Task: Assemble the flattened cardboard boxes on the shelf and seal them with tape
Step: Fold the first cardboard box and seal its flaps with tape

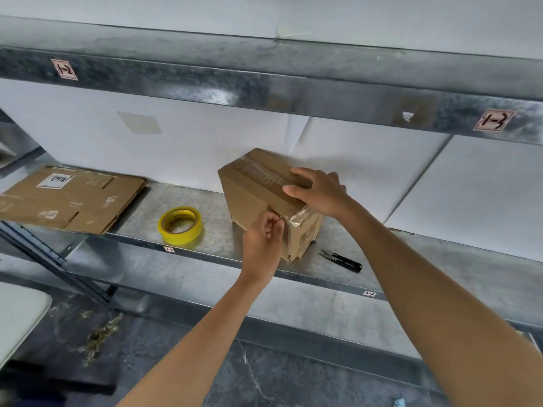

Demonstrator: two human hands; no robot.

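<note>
**Operator:** Two hands on one box. Which of them does the next stroke?

**Manual:** Your left hand [262, 236]. It is nearest you, at the box's [264, 198] near upper corner, fingers curled in with thumb and forefinger pinched. It appears to press or pinch the tape end [302, 217] there; whether anything is actually gripped cannot be told. Your right hand [318, 190] lies beyond it, spread flat on the top face, holding nothing, only steadying.

**Operator:** Where does the box sit, and how does it run?

**Manual:** On the shelf [205, 259], close to the front edge, directly ahead of both hands. Its long axis runs away from you and leftward toward the back wall, and the taped seam follows that axis. Smooth along it, near end first.

**Operator:** And the supplies?

**Manual:** Scissors [342, 259] lie just right of the box, nearer your right hand. The yellow tape roll [180, 226] lies left, nearer your left hand. Farther left, flattened cardboard [70, 198] waits, unassembled.
</note>
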